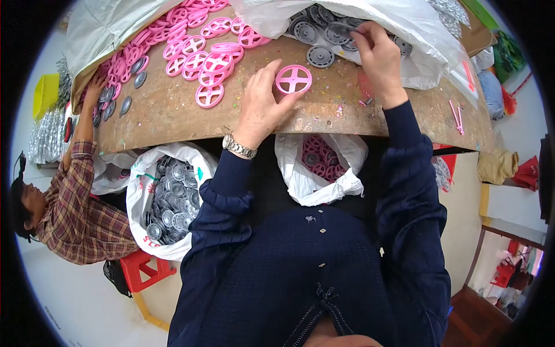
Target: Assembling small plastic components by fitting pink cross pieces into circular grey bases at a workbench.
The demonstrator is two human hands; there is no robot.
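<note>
Your left grip (261,99) has a pink wheel (294,80), right grip (381,61) pinches a grey disc (339,33); table's top (185,122) is pretty speckled, co-worker (87,228) off left.

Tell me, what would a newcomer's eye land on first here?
Probably the heap of bright pink spoked wheels on the worktable, upper left. Next, the lone pink wheel at the person's left hand, and the right hand at gray discs by the mouth of a white sack. Below the worktable's edge, at left, another white sack holds many more.
</note>
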